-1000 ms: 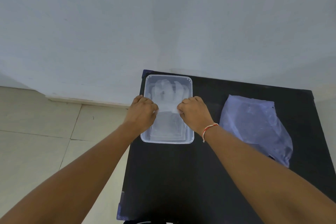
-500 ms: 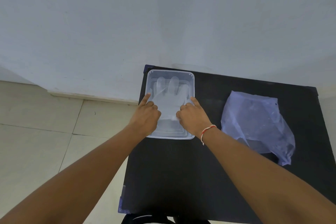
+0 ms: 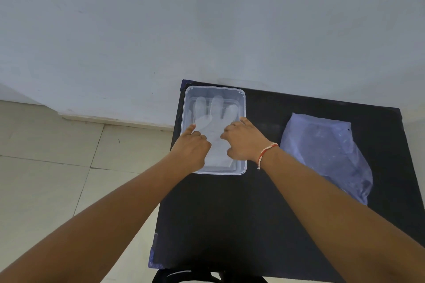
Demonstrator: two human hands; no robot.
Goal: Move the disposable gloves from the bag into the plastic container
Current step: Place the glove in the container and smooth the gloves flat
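- No brand, label or writing can be read on anything in view.
- A clear container (image 3: 215, 92) sits on the black tabletop (image 3: 230, 213), under and just beyond both hands.
- Inside it lies a see-through glove (image 3: 212, 122), flat, its fingers spread and pointing away from the person. Whether more gloves lie beneath it cannot be told.
- The left hand (image 3: 192, 148) is at the glove's left edge, forefinger stretched out onto it and the other fingers curled under; it grips nothing that can be seen.
- The right hand (image 3: 245, 141) is at the glove's right edge, fingers bent with their tips down on the glove; whether they pinch it cannot be told.
- The two hands are apart, with the glove's palm showing between them.
- A red and white thread (image 3: 266, 153) is tied round the right wrist.
- A crumpled, pale blue bag (image 3: 326, 151) lies on the tabletop to the right of the right hand, apart from the container. What it holds cannot be made out.
- To the left of the left hand is a tiled floor (image 3: 46, 167); beyond the hands, a plain wall (image 3: 207, 18).
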